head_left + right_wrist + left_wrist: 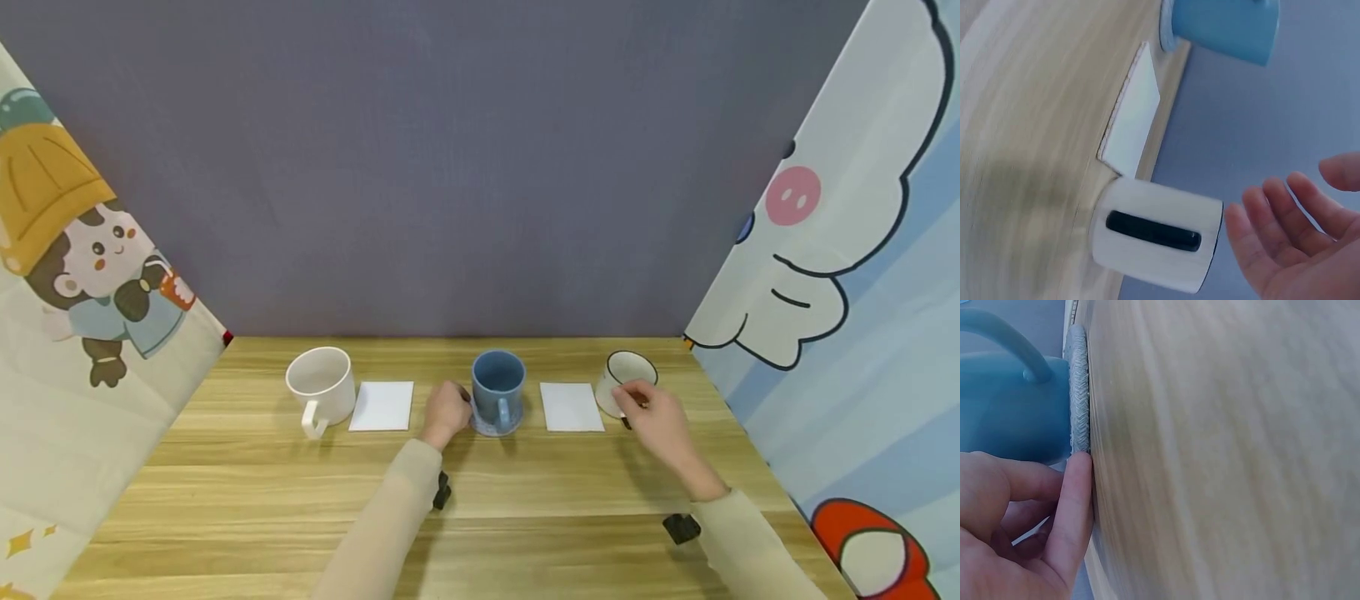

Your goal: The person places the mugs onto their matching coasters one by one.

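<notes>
A blue mug stands on a round, braided grey-blue coaster in the middle of the table. My left hand is at the coaster's left edge, fingers curled; in the left wrist view, finger and thumb pinch at the braided rim, close to the mug's base. At the right, a white mug with a dark rim and black handle stands upright. Over its near side is my right hand, holding nothing. The right wrist view shows its fingers loosely bent, thumb apart, fingertips right at the mug's rim.
Flat white squares lie left and right of the blue mug. A wide white cup stands farther left, its handle toward me. The wooden table ends at a grey panel, with printed curtains on both sides.
</notes>
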A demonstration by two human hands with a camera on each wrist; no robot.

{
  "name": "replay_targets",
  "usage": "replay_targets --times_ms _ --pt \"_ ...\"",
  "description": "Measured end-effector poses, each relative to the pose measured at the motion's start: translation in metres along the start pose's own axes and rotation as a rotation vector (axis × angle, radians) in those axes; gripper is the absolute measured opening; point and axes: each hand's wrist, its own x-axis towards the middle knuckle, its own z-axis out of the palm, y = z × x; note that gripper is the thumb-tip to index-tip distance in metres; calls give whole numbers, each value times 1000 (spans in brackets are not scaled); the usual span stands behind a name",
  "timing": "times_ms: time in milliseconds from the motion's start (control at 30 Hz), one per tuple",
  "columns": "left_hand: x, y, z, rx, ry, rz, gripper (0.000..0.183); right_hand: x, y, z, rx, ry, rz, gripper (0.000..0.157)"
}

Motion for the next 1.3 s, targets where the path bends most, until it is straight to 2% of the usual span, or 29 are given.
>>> replay_targets --times_ms 133,367,567,700,833,967,1133,1300 --pt "0 -1 -1 -21 -3 -18 21 0 8 -5 31 55 43 32" --pt "-1 0 1 -37 -8 -18 22 -5 24 -5 101 220 97 26" --pt "-3 2 0 -51 -7 -27 21 -6 38 1 126 301 182 24" --pt "-3 3 -1 -57 -7 -25 22 -7 48 5 168 289 275 31" --pt "-4 3 -1 -71 -15 -30 23 -7 55 9 280 257 355 37" --pt "-4 3 -1 -84 -28 -34 24 -7 60 15 407 244 426 40" --pt "-4 3 -1 -95 -35 -36 26 -7 66 22 632 204 533 44" --pt "-5 3 -1 -110 -34 -35 26 -5 71 29 783 189 542 38"
